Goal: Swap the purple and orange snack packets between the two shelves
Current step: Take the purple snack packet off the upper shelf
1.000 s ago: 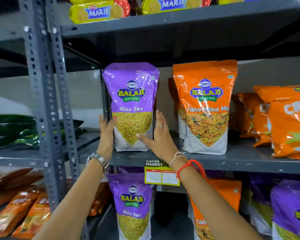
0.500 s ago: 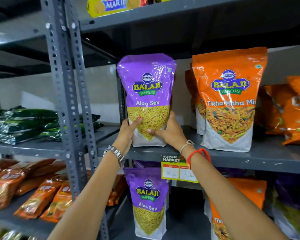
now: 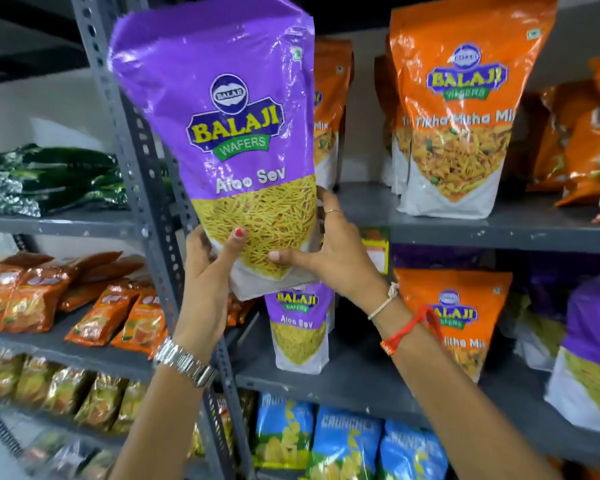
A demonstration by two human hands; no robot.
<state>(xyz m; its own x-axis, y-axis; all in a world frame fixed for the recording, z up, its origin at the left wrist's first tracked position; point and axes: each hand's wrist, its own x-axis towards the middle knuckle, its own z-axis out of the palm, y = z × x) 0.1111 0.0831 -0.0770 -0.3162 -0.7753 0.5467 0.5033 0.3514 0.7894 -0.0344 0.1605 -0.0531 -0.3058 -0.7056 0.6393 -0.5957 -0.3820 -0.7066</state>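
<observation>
A purple Balaji Aloo Sev packet (image 3: 222,109) is held up in front of the shelves, off the upper shelf (image 3: 465,230). My left hand (image 3: 212,261) grips its lower left corner and my right hand (image 3: 329,258) grips its lower right side. An orange Tikha Mitha Mix packet (image 3: 454,109) stands upright on the upper shelf to the right, with more orange packets behind it. On the lower shelf (image 3: 357,379) stand another purple Aloo Sev packet (image 3: 300,327) and an orange packet (image 3: 461,317), partly hidden by my right forearm.
A grey perforated steel upright (image 3: 136,168) runs just left of the held packet. A purple packet (image 3: 593,344) stands at the lower shelf's right end. Blue Crunchex bags (image 3: 347,445) fill the shelf below. Green and orange packets (image 3: 49,178) lie on the left rack.
Both hands closed on the purple packet's base, lifted it off the upper shelf and brought it toward me and to the left; the view tilted down.
</observation>
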